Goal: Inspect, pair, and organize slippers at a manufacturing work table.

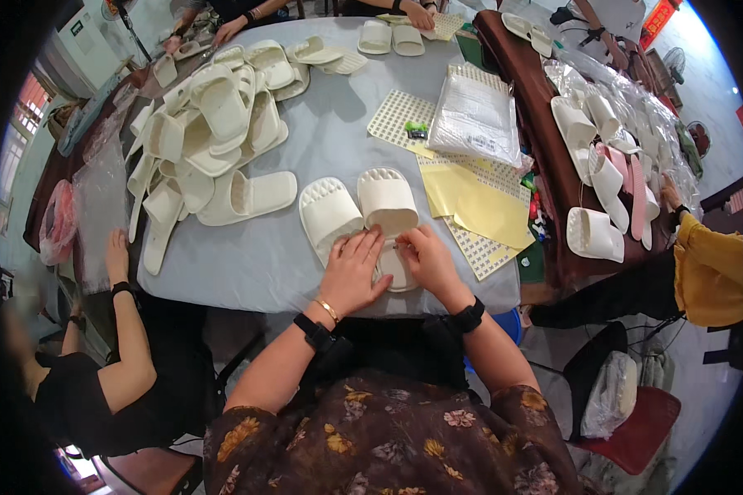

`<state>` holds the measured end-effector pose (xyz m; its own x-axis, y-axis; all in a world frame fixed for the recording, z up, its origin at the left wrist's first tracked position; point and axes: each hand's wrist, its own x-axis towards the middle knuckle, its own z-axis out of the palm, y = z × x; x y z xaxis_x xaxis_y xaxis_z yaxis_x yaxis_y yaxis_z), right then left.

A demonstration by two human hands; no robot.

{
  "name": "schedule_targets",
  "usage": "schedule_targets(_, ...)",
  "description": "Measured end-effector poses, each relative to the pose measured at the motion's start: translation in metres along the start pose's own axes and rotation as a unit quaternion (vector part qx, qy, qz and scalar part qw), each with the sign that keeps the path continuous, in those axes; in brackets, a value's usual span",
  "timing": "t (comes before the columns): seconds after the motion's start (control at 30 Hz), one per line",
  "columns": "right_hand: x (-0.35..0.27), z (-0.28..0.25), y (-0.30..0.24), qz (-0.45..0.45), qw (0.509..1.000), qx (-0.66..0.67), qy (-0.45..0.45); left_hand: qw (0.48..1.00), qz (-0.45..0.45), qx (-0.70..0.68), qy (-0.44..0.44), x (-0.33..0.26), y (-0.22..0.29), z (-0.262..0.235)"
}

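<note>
Two cream slide slippers lie side by side at the table's near edge, toes pointing away from me. My left hand (353, 268) rests over the inner edges of the pair, its fingers stretched out and close together. It partly covers the left slipper (324, 210) and the heel of the right slipper (388, 200). Over the right side of that same slipper's footbed, my right hand (428, 257) has its fingers curled into a pinch. Whatever sits between those fingertips, if anything, is too small to make out.
A heap of cream slippers (223, 107) covers the table's left. To the right lie sticker sheets (400, 115), yellow backing paper (491, 216) and a bubble-wrap package (475, 115). More slippers (596, 235) stand on a brown surface at right. Co-workers sit around, one at left (128, 355).
</note>
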<state>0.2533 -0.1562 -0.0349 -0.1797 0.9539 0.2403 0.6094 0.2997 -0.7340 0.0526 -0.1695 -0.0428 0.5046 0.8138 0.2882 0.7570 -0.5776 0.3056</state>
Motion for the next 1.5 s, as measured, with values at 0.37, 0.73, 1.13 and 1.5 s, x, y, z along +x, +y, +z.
schedule_targets(0.37,0.007,0.007,-0.006,-0.040,0.995,-0.083,0.026,1.000,-0.003,-0.013,0.011,0.001,0.001,-0.002)
schedule_targets(0.73,0.006,0.004,0.006,0.032,0.999,0.005,0.027,1.000,-0.001,-0.017,0.019,0.000,0.001,-0.003)
schedule_targets(1.13,0.022,0.001,-0.012,-0.015,0.989,-0.135,-0.053,1.000,-0.006,-0.025,0.017,-0.001,0.000,-0.002)
schedule_targets(1.5,0.022,0.007,-0.009,0.017,0.994,-0.105,0.004,1.000,-0.009,-0.022,0.015,0.001,0.000,-0.003)
